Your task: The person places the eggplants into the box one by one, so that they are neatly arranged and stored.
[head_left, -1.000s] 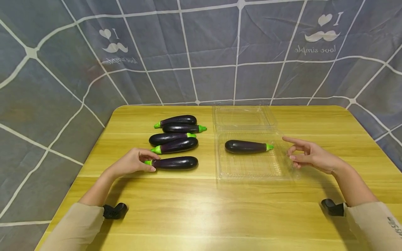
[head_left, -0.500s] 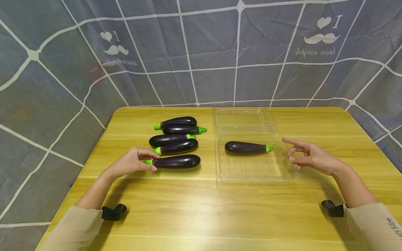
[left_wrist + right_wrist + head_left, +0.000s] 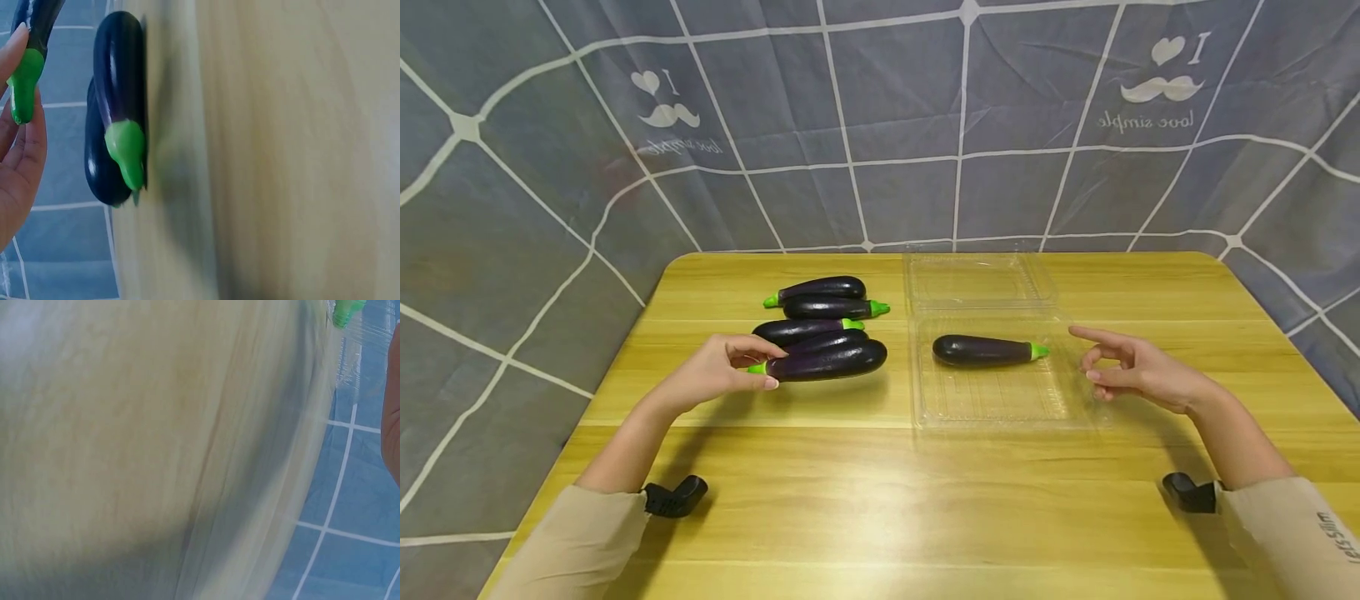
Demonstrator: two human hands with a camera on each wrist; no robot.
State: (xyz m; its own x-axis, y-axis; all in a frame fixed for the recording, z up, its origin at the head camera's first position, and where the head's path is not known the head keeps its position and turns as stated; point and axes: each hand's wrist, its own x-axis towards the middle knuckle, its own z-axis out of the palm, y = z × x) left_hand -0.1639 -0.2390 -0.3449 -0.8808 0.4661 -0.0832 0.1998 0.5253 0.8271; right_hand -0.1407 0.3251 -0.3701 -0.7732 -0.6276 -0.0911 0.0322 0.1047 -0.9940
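My left hand (image 3: 718, 373) pinches an eggplant (image 3: 831, 361) near its green stem, between thumb and fingers. It is raised off the table, and in the head view it partly covers another eggplant (image 3: 835, 339) behind it. In the left wrist view, the held eggplant's green cap (image 3: 26, 78) shows between the fingertips. My right hand (image 3: 1150, 375) hovers at the right side of a clear plastic clamshell container (image 3: 1000, 408), index finger extended and other fingers loosely bent, holding nothing. One eggplant (image 3: 981, 351) lies inside the container's base, stem to the right.
Several more eggplants lie left of the container, including one at the back (image 3: 823, 288) and one with its stem to the right (image 3: 801, 331). The container's lid (image 3: 977, 279) is folded back. A grey patterned curtain (image 3: 910, 125) hangs behind the wooden table (image 3: 910, 517).
The eggplant in my left hand has risen from the table and moved slightly back toward the others. My right hand has stayed almost still.
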